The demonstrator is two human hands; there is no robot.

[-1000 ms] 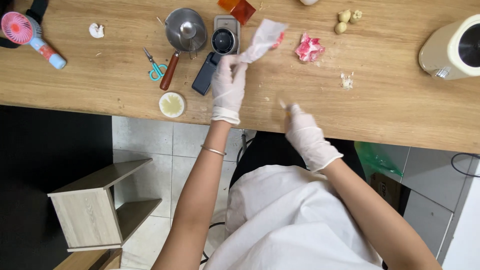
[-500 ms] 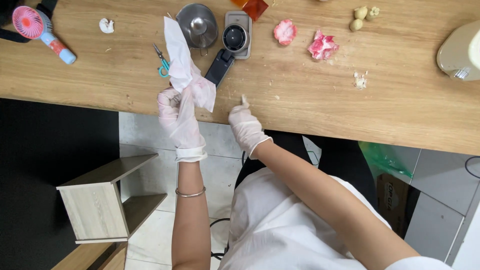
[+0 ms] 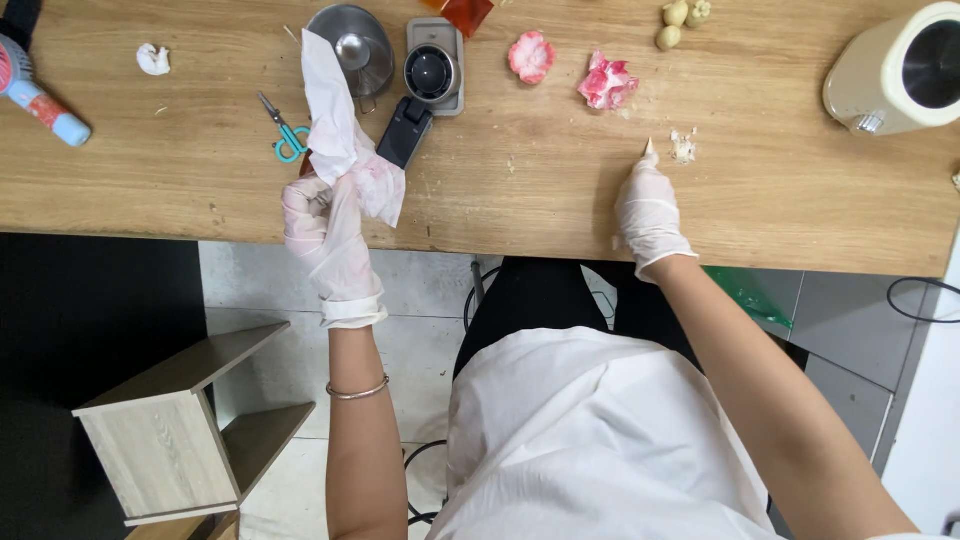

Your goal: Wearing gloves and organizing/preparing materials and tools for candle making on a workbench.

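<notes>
Wooden table (image 3: pixel 520 200) spans the view. At its 9 o'clock edge lies a fan (image 3: pixel 30 90), with scissors (image 3: pixel 285 132) farther in. Just right, the gloved left hand (image 3: pixel 322 225) has its fingers closed around a pink-stained tissue (image 3: pixel 340 140), raised over the table's near edge. A strainer (image 3: pixel 352 45) and two pink lumps (image 3: pixel 570 70) sit toward 12. The gloved right hand (image 3: pixel 650 205) rests on the wood, forefinger out toward crumbs (image 3: pixel 684 146), other fingers curled.

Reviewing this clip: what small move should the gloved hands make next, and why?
Probably bring the tissue in the left hand across to the crumbs: the right hand points a fingertip beside them, and loose bits lie on the wooden table.
</notes>
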